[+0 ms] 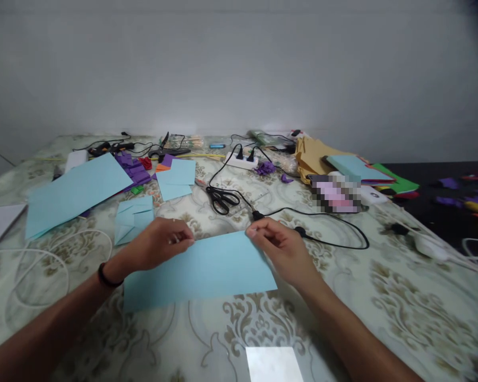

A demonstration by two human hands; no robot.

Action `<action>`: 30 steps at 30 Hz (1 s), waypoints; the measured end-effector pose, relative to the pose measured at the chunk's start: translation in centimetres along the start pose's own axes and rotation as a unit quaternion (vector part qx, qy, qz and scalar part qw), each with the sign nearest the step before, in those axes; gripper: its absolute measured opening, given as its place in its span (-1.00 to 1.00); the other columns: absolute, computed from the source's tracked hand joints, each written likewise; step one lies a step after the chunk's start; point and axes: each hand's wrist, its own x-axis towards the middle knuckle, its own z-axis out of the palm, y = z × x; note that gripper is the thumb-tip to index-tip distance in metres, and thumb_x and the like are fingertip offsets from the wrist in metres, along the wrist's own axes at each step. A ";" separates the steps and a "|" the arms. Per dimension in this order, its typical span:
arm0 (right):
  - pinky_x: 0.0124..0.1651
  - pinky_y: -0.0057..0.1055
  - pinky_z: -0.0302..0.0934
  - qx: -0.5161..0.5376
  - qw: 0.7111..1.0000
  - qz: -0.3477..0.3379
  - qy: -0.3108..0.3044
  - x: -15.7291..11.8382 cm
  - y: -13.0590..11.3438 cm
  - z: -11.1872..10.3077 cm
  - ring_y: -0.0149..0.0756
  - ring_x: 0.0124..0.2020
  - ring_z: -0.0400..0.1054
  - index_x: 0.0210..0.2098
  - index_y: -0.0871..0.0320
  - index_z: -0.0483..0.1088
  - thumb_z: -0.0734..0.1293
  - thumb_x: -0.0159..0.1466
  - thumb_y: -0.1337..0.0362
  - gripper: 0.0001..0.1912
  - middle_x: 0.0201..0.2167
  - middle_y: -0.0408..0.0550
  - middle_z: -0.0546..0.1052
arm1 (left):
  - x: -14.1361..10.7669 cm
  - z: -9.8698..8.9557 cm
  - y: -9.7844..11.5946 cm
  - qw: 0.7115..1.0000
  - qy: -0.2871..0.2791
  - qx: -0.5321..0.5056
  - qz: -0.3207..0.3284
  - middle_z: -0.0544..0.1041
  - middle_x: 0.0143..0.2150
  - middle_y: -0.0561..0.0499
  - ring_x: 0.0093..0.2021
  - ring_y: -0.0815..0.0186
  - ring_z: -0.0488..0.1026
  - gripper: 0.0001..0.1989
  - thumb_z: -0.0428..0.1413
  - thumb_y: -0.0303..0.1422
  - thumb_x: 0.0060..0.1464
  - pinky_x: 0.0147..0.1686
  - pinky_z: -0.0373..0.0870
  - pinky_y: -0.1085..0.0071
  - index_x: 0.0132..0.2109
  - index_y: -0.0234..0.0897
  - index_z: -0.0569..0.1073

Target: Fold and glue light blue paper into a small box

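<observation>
A light blue paper sheet (pixel 201 270) lies in front of me on the patterned tablecloth (pixel 258 323). My right hand (pixel 281 246) pinches its far right corner between thumb and fingers. At the sheet's far edge, left of centre, my left hand (pixel 165 241) has its fingers curled together; whether they grip the paper is hidden. A dark band is round my left wrist. Just beyond my left hand sits a folded light blue paper piece (pixel 133 217). Near the front edge of the view lies a small white square (pixel 274 365).
Larger blue sheets (pixel 79 191) lie at left, near a white cable (pixel 67 265). Small blue sheets (pixel 177 178), black-handled scissors (pixel 223 199), a power strip (pixel 242 161) and purple paper scraps are farther back. A phone (pixel 334 193), brown envelopes (pixel 314 156) and a black cable (pixel 358 233) are at right.
</observation>
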 end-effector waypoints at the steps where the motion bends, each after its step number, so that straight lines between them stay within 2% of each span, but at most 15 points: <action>1: -0.51 -0.45 -0.01 0.001 1.000 -0.001 0.004 0.0 0.0 -0.1 -0.40 -0.56 0.10 -0.34 0.14 0.47 0.44 0.25 -0.06 -0.63 -0.60 -0.25 0.28 | -0.7 -0.5 -0.4 1.000 0.002 0.004 -0.006 0.64 -0.35 0.02 -0.35 0.32 0.54 -0.79 0.15 -0.26 0.26 -0.30 0.43 0.46 -0.28 -0.26 0.59; 4: -0.53 -0.46 -0.03 0.011 1.000 0.004 0.017 0.2 0.0 -0.6 -0.41 -0.56 0.09 -0.33 0.13 0.48 0.44 0.26 -0.05 -0.65 -0.60 -0.25 0.27 | -3.4 -1.7 -1.8 0.998 0.014 0.045 -0.039 0.65 -0.31 0.01 -0.31 0.29 0.54 -0.75 0.11 -0.19 0.31 -0.29 0.42 0.44 -0.23 -0.24 0.57; 7: -0.57 -0.46 -0.11 0.021 0.999 0.013 0.044 0.4 0.1 -1.2 -0.43 -0.59 0.02 -0.32 0.12 0.48 0.46 0.23 -0.07 -0.63 -0.61 -0.28 0.22 | -6.1 -2.8 -3.1 0.992 0.046 0.088 -0.074 0.59 -0.37 0.03 -0.37 0.29 0.49 -0.73 0.05 -0.20 0.33 -0.36 0.39 0.44 -0.29 -0.24 0.49; 9: -0.57 -0.46 -0.11 0.017 0.998 0.006 0.054 0.6 0.1 -1.4 -0.43 -0.60 0.01 -0.33 0.12 0.47 0.48 0.22 -0.08 -0.62 -0.61 -0.29 0.20 | -7.5 -3.7 -3.6 0.989 0.064 0.085 -0.100 0.57 -0.40 0.04 -0.40 0.28 0.49 -0.72 0.02 -0.19 0.34 -0.36 0.41 0.43 -0.28 -0.23 0.47; 11: -0.54 -0.45 -0.06 0.007 0.999 -0.010 0.037 0.6 0.0 -1.4 -0.42 -0.58 0.03 -0.33 0.12 0.47 0.47 0.23 -0.09 -0.61 -0.61 -0.28 0.21 | -8.1 -4.5 -3.5 0.986 0.096 0.091 -0.104 0.60 -0.37 0.01 -0.35 0.25 0.53 -0.73 0.05 -0.17 0.33 -0.31 0.44 0.40 -0.25 -0.22 0.49; 13: -0.52 -0.45 -0.01 -0.003 1.000 -0.022 -0.003 0.5 0.0 -0.9 -0.41 -0.56 0.07 -0.33 0.12 0.46 0.45 0.26 -0.09 -0.61 -0.60 -0.27 0.24 | -7.7 -4.8 -2.8 0.983 0.129 0.110 -0.068 0.64 -0.25 -0.03 -0.23 0.21 0.56 -0.75 0.10 -0.16 0.32 -0.22 0.46 0.38 -0.23 -0.21 0.55; 15: -0.49 -0.44 0.03 -0.017 0.999 -0.024 -0.043 0.3 0.2 -0.3 -0.39 -0.54 0.12 -0.31 0.12 0.47 0.43 0.30 -0.09 -0.62 -0.57 -0.23 0.31 | -6.4 -4.2 -1.7 0.989 0.114 0.095 -0.005 0.67 -0.12 -0.05 -0.09 0.19 0.58 -0.78 0.12 -0.20 0.35 -0.06 0.46 0.36 -0.13 -0.20 0.60; 17: -0.47 -0.43 0.06 -0.031 0.997 -0.023 -0.071 0.0 0.6 0.3 -0.37 -0.52 0.18 -0.29 0.12 0.47 0.41 0.33 -0.07 -0.63 -0.53 -0.20 0.38 | -4.4 -2.8 -0.5 0.991 0.087 0.084 0.052 0.67 -0.02 -0.06 0.01 0.18 0.58 -0.78 0.14 -0.21 0.37 0.07 0.43 0.33 -0.04 -0.19 0.62; 20: -0.43 -0.42 0.11 -0.052 0.994 -0.028 -0.095 -0.3 1.1 0.7 -0.34 -0.47 0.24 -0.25 0.12 0.49 0.39 0.36 -0.04 -0.67 -0.48 -0.16 0.45 | -1.2 0.2 0.7 0.993 0.022 0.081 0.085 0.65 0.08 -0.13 0.11 0.13 0.56 -0.75 0.13 -0.27 0.38 0.13 0.37 0.29 0.09 -0.24 0.59; 22: -0.42 -0.41 0.13 -0.066 0.993 -0.032 -0.091 -0.3 1.2 0.6 -0.32 -0.46 0.27 -0.24 0.12 0.51 0.39 0.36 -0.02 -0.69 -0.48 -0.15 0.47 | 0.2 1.9 1.0 0.995 -0.016 0.068 0.075 0.67 -0.03 -0.09 -0.02 0.17 0.58 -0.75 0.12 -0.26 0.38 0.00 0.38 0.34 0.07 -0.25 0.57; 24: -0.43 -0.41 0.11 -0.077 0.994 -0.037 -0.069 -0.3 0.9 0.3 -0.31 -0.47 0.27 -0.25 0.12 0.52 0.39 0.36 0.00 -0.70 -0.49 -0.15 0.47 | 0.7 2.9 1.0 0.995 -0.041 0.065 0.070 0.63 -0.27 0.02 -0.25 0.26 0.53 -0.79 0.08 -0.26 0.40 -0.23 0.32 0.40 -0.12 -0.24 0.56; 25: -0.44 -0.41 0.10 -0.081 0.994 -0.041 -0.058 -0.3 0.7 0.1 -0.32 -0.48 0.27 -0.26 0.12 0.52 0.39 0.35 0.00 -0.70 -0.51 -0.16 0.46 | 0.7 3.1 1.0 0.994 -0.049 0.066 0.070 0.56 -0.37 0.07 -0.34 0.30 0.47 -0.75 0.06 -0.26 0.41 -0.31 0.26 0.41 -0.22 -0.24 0.53; 27: -0.45 -0.41 0.08 -0.088 0.994 -0.053 -0.043 -0.3 0.3 -0.3 -0.33 -0.51 0.23 -0.28 0.12 0.52 0.38 0.35 0.02 -0.71 -0.55 -0.18 0.43 | 0.4 3.0 0.9 0.993 -0.061 0.069 0.073 0.40 -0.48 0.12 -0.43 0.35 0.34 -0.65 0.00 -0.27 0.43 -0.38 0.16 0.42 -0.37 -0.24 0.41; 30: -0.47 -0.41 0.06 -0.090 0.994 -0.061 -0.032 -0.3 -0.3 -0.8 -0.34 -0.52 0.20 -0.29 0.12 0.53 0.39 0.34 0.03 -0.72 -0.57 -0.18 0.43 | -0.7 2.2 0.8 0.992 -0.082 0.061 0.072 0.28 -0.49 0.15 -0.45 0.38 0.24 -0.62 -0.06 -0.27 0.46 -0.38 0.12 0.42 -0.39 -0.23 0.31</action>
